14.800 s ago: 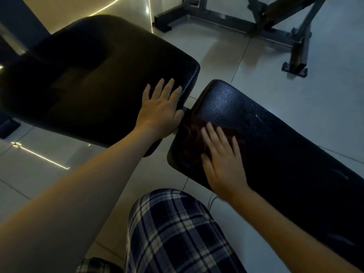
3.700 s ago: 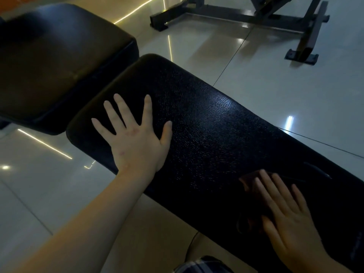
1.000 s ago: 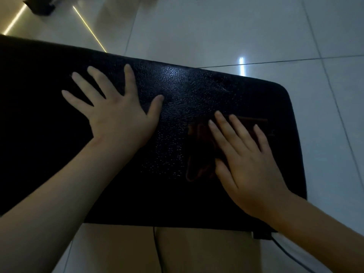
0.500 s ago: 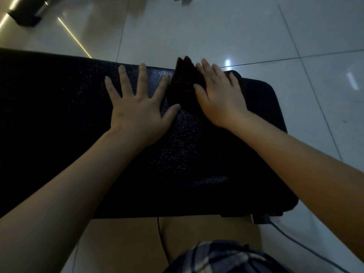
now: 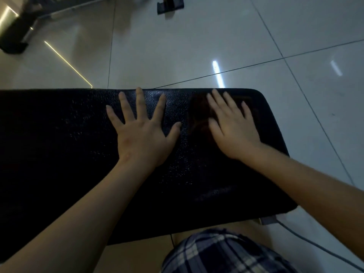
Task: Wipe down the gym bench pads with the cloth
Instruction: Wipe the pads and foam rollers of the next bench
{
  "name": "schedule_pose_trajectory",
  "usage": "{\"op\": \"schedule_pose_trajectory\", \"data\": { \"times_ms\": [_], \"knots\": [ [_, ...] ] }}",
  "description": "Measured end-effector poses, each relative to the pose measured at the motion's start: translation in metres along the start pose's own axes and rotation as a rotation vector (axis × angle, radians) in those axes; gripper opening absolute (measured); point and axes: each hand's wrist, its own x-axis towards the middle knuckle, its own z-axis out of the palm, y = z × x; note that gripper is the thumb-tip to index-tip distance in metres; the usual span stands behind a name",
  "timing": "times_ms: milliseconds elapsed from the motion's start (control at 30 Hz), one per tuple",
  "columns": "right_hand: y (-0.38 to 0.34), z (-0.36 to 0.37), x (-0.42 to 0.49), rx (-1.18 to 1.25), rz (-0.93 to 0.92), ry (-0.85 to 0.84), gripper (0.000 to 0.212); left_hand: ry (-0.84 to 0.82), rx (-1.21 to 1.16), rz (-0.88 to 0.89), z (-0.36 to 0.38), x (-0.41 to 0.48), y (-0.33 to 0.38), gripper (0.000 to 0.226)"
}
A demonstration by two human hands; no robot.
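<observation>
Black, pebble-grained upholstery covered the bench pad (image 5: 69, 154), which ran across the view from the left edge to a rounded end on the right. Its surface caught small glints of light along the grain. The rest stayed dim.

The cloth (image 5: 198, 117) was a dark reddish-brown piece, so close in tone to the pad that its edges were hard to trace. It lay flat on the pad near the far right corner. The right hand (image 5: 234, 129) pressed down on it with straight fingers held fairly close together, covering its right part while its left part showed beside the thumb.

The left hand (image 5: 141, 134) rested palm-down on the bare pad just beside the cloth. Its fingers were spread wide and gripped nothing, and its thumb tip stopped a little short of the cloth's edge.

Past the pad lay a glossy floor (image 5: 187, 46) of pale tiles with dark joints and bright streaks of reflected light. A dark equipment foot (image 5: 170, 5) stood at the top edge, and another dark base (image 5: 13, 36) stood at the top left. Checked fabric (image 5: 216, 255) showed at the bottom, and a grey cable (image 5: 315, 248) trailed over the tiles at the lower right.
</observation>
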Motion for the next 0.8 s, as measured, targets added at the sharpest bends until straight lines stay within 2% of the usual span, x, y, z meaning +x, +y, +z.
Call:
{"op": "schedule_pose_trajectory", "data": {
  "times_ms": [100, 233, 400, 500, 600, 700, 800],
  "knots": [
    [-0.002, -0.008, 0.058, -0.004, 0.047, -0.018, 0.056, 0.001, 0.001, -0.006, 0.001, 0.001, 0.000, 0.079],
    [-0.004, -0.011, 0.081, -0.005, 0.067, -0.049, 0.054, 0.008, -0.008, -0.014, 0.001, 0.000, 0.001, 0.078],
    [-0.004, -0.007, 0.026, 0.004, 0.035, -0.041, 0.059, 0.001, -0.009, -0.008, 0.000, 0.001, 0.000, 0.077],
    [0.004, 0.002, -0.053, 0.011, -0.076, -0.039, 0.067, 0.011, -0.013, -0.008, 0.001, 0.000, 0.001, 0.076],
    [0.020, 0.016, -0.123, -0.008, -0.190, -0.033, 0.064, 0.008, -0.018, -0.010, 0.001, 0.001, 0.001, 0.076],
    [0.028, 0.019, -0.125, -0.031, -0.227, -0.030, 0.061, 0.013, -0.013, -0.011, 0.001, 0.001, 0.002, 0.077],
    [0.018, 0.012, -0.079, -0.015, -0.158, 0.010, 0.064, 0.013, -0.008, -0.010, 0.002, 0.002, 0.002, 0.079]
  ]
}}
